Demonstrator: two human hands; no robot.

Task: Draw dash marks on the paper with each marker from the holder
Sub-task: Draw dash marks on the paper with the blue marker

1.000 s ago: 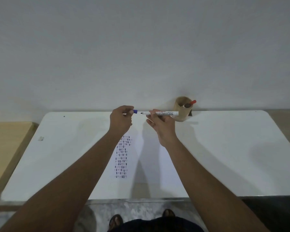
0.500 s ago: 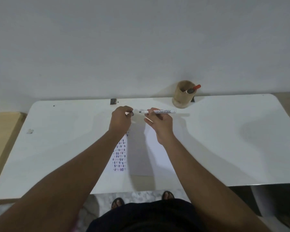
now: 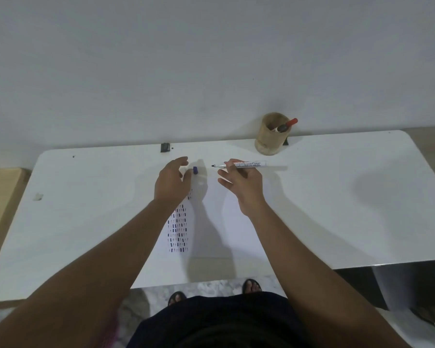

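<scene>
My right hand (image 3: 240,183) holds a white board marker (image 3: 249,164) level above the table, its uncapped dark tip pointing left. A small blue cap (image 3: 195,170) lies on the table just right of my left hand (image 3: 172,183), whose fingers are spread and hold nothing. Under both hands lies a white sheet of paper (image 3: 211,237) with columns of dark dash marks (image 3: 178,231) on its left part. The wooden holder (image 3: 271,136) stands at the table's back edge with a red marker and a dark one inside.
The white table (image 3: 336,202) runs against a plain wall. A small dark block (image 3: 165,147) sits at the back edge, and a scrap (image 3: 37,196) lies at the far left. A wooden surface (image 3: 0,197) adjoins the table's left side. My feet show below the front edge.
The cap came off the marker in my left hand, which lowered and let it go onto the table. My right hand kept the marker. The view tilted down.
</scene>
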